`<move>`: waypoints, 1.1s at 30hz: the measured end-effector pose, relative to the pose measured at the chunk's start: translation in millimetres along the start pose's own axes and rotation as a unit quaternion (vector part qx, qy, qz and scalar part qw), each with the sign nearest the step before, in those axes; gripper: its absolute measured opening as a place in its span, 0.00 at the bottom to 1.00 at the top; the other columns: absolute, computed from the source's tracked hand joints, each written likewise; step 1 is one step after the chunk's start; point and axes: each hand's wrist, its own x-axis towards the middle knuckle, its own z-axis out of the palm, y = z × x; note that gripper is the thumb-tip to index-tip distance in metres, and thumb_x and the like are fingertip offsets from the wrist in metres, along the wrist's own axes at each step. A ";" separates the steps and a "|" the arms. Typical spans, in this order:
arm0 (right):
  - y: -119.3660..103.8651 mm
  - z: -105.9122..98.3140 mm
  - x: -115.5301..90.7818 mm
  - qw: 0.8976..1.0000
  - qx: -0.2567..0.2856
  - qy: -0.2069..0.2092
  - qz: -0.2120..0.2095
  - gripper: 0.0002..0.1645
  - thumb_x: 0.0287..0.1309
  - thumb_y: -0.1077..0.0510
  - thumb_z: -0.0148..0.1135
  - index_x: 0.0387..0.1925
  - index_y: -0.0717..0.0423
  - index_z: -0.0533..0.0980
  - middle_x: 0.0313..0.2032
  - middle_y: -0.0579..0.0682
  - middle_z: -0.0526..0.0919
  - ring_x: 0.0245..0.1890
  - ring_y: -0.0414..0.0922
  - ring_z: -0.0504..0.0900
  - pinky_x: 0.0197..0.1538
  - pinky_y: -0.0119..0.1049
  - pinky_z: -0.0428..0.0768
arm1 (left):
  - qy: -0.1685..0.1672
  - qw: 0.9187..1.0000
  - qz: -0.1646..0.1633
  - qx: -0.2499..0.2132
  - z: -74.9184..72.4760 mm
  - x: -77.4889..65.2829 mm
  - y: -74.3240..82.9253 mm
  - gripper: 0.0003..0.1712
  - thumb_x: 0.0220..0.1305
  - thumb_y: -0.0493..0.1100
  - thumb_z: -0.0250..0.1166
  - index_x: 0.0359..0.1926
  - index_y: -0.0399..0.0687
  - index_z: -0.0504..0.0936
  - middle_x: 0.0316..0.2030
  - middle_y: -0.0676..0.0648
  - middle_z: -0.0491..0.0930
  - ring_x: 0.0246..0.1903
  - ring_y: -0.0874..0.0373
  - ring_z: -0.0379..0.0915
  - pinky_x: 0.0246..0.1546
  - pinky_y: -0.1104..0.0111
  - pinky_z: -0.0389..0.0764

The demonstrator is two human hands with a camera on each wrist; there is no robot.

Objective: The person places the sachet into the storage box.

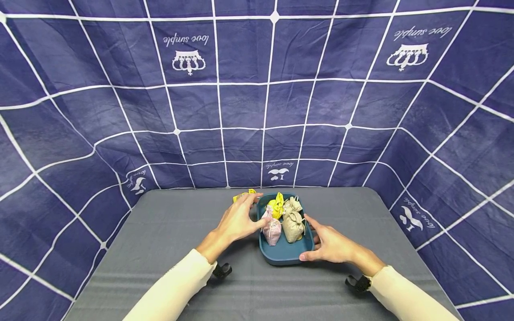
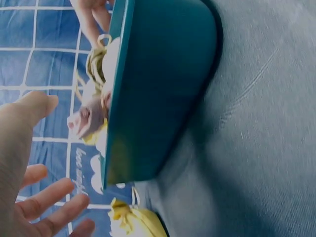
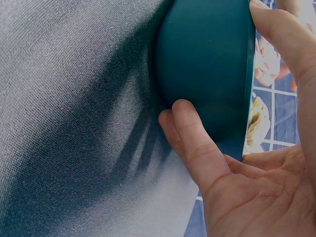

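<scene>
A teal plastic bin (image 1: pixel 277 261) sits on the grey cloth. Inside lie a pink drawstring bag (image 1: pixel 272 232), a yellow drawstring bag (image 1: pixel 276 206) and two beige drawstring bags (image 1: pixel 294 228), one behind the other. My right hand (image 1: pixel 331 244) holds the bin's right end, with its thumb at the rim and fingers (image 3: pixel 190 128) against the outer wall. My left hand (image 1: pixel 241 218) is spread at the bin's left rim, empty; its thumb overlaps the pink bag in the head view. Another yellow drawstring bag (image 2: pixel 136 219) lies outside the bin, partly hidden behind my left hand in the head view.
Grey cloth (image 1: pixel 168 240) covers the tabletop. A blue curtain with white grid lines (image 1: pixel 241 147) stands along the back and both sides. Each wrist wears a black strap with a small camera, such as the left strap (image 1: pixel 222 270).
</scene>
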 end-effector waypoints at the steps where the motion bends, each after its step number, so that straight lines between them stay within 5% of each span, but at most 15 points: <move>1: 0.1 0.1 -0.1 1.000 0.000 0.000 0.000 0.82 0.57 0.42 0.92 0.93 0.69 0.49 0.74 0.72 0.81 0.49 0.43 0.95 0.51 0.33 0.91 | 0.004 1.000 -0.002 0.003 -1.0 0.0 -2.5 0.48 0.67 0.65 0.82 0.82 0.59 0.79 0.67 0.46 0.88 0.61 0.46 0.88 0.58 0.45 0.91; 17: 0.9 1.1 -0.8 1.000 -0.006 0.001 -0.002 0.81 0.58 0.40 0.92 0.93 0.69 0.50 0.71 0.68 0.83 0.48 0.42 0.94 0.50 0.33 0.90 | 0.036 0.999 -0.006 0.011 -6.5 10.2 -53.0 0.44 0.68 0.57 0.84 0.80 0.53 0.81 0.72 0.44 0.86 0.74 0.42 0.84 0.73 0.43 0.86; 33: 1.9 -0.4 0.0 1.000 -0.005 0.002 -0.002 0.82 0.58 0.40 0.92 0.92 0.70 0.49 0.72 0.69 0.83 0.49 0.43 0.94 0.51 0.32 0.90 | 0.011 0.998 0.015 0.059 -2.0 34.4 -79.4 0.47 0.63 0.51 0.89 0.81 0.56 0.81 0.67 0.40 0.86 0.69 0.39 0.85 0.67 0.38 0.86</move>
